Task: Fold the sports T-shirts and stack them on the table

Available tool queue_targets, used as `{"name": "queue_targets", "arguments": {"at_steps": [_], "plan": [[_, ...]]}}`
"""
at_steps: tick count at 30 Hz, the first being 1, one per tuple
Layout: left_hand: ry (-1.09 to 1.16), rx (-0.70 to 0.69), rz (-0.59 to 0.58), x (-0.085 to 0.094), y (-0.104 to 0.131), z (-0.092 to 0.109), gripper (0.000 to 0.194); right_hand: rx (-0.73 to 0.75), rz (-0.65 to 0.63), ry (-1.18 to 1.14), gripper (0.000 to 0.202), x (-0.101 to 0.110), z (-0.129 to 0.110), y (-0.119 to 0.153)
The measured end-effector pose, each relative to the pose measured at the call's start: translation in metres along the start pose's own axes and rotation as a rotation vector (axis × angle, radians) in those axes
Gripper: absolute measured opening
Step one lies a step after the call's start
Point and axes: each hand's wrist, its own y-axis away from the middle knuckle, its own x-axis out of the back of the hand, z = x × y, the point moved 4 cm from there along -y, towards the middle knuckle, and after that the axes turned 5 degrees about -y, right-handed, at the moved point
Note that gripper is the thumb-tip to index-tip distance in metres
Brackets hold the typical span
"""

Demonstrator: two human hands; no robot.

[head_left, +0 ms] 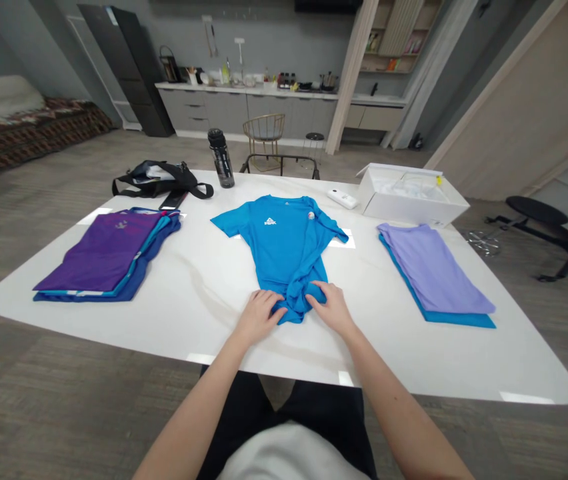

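White tabletop (214, 267) spreads wide below me, and closest to its near edge, both hands are at work on cloth. Left hand (258, 317) and right hand (335, 309) look closed, each pinching its side of the bunched hem (294, 316) with only a small gap between them. It belongs to the blue PEAK T-shirt (284, 240), lying mid-table, collar away from me. My worry: those lower folds are twisted together, so a hard pull could drag the whole shirt askew, and flattening it like that could press creases in. One sleeve (333, 230), on my right, lies rumpled too; it could tuck under unnoticed.

Flanking it, well apart, a lavender garment (437, 270) rests on a blue one to the right, and a purple top (107, 250) crowns the stack on the left; a wide sweep might knock either. Past the collar, a small white device (343, 199) sits just beside an open white box (409, 208), limiting room at far right. Across from them, a black sling bag (164, 179) and a dark bottle (221, 163), upright and tippable. Beyond, a gold wire chair (265, 127), then grey kitchen cabinets (224, 110).
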Motion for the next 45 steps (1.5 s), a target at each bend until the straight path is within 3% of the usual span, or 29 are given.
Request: {"name": "queue_targets", "arguments": {"at_steps": [4, 11, 15, 19, 25, 31, 39, 45], "plan": [[-0.106, -0.1, -0.073, -0.003, 0.002, 0.008, 0.04, 0.024, -0.027, 0.053, 0.029, -0.001, -0.005, 0.0], [-0.067, -0.162, -0.054, -0.006, 0.004, -0.002, 0.022, -0.119, 0.065, -0.062, 0.009, 0.001, 0.003, -0.003], [-0.02, -0.144, 0.055, 0.0, 0.004, -0.005, 0.025, -0.202, 0.179, -0.159, 0.011, 0.004, -0.002, 0.005], [-0.015, -0.075, 0.181, 0.009, 0.014, -0.006, 0.026, -0.285, 0.267, -0.235, 0.007, 0.005, -0.017, 0.034], [-0.011, -0.079, 0.188, 0.01, 0.04, -0.007, 0.034, -0.278, 0.184, -0.261, 0.034, 0.002, -0.034, 0.08], [0.073, -0.078, 0.215, 0.006, 0.047, -0.01, 0.043, -0.175, 0.116, -0.087, 0.059, 0.001, -0.035, 0.082], [0.072, -0.056, 0.174, 0.003, 0.043, -0.007, 0.039, -0.127, 0.077, 0.093, 0.026, -0.001, -0.04, 0.079], [0.013, -0.108, 0.113, 0.0, 0.039, -0.002, 0.027, -0.188, 0.111, 0.042, 0.025, 0.001, -0.036, 0.08]]}}
